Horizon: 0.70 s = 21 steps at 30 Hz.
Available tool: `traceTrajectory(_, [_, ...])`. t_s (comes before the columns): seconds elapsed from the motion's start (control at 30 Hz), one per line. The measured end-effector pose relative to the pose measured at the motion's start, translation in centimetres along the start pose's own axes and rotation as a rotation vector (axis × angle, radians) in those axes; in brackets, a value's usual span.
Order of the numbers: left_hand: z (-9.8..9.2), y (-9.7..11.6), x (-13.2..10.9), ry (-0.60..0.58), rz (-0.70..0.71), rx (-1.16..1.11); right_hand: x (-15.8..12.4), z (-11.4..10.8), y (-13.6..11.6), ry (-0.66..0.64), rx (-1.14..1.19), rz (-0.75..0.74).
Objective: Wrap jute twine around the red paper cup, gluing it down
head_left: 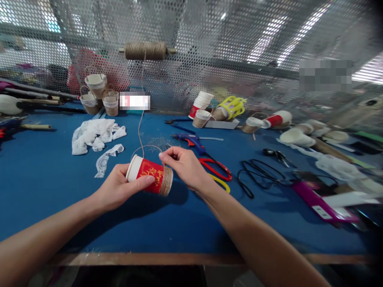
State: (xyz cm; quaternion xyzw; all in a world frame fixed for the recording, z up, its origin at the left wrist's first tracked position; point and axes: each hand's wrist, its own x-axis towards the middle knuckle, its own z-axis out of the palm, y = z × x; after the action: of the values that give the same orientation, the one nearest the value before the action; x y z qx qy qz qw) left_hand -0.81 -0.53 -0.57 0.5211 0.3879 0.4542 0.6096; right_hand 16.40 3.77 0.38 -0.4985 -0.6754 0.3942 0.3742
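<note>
While the left hand (115,187) clasps the red paper cup (146,169) between thumb and fingers above the blue tabletop (179,235), the right hand (187,167) pinches twine (140,131) — slack toward the spool (145,51) beyond could loosen the wraps (166,182).

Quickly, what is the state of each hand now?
Left hand: closed, holding the red-and-white cup.
Right hand: closed, pinching the twine.
</note>
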Motion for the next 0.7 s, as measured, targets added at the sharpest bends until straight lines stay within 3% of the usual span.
traceTrajectory(0.23, [-0.2, -0.5, 0.2, 0.049, -0.012, -0.002, 0.1, 0.3, 0.5, -0.035, -0.002, 0.039])
traceTrajectory(0.47, [-0.3, -0.5, 1.2, 0.149, -0.099, -0.258, 1.0, 0.3, 1.2, -0.042, -0.002, 0.151])
traceTrajectory(0.53, [-0.4, -0.3, 1.6, 0.205, -0.113, -0.313, 0.7, 0.0, 0.9, 0.000, 0.010, 0.105])
traceTrajectory(0.7, [-0.6, -0.2, 1.9, 0.289, -0.182, -0.319, -1.1, 0.3, -0.4, -0.010, -0.106, -0.169])
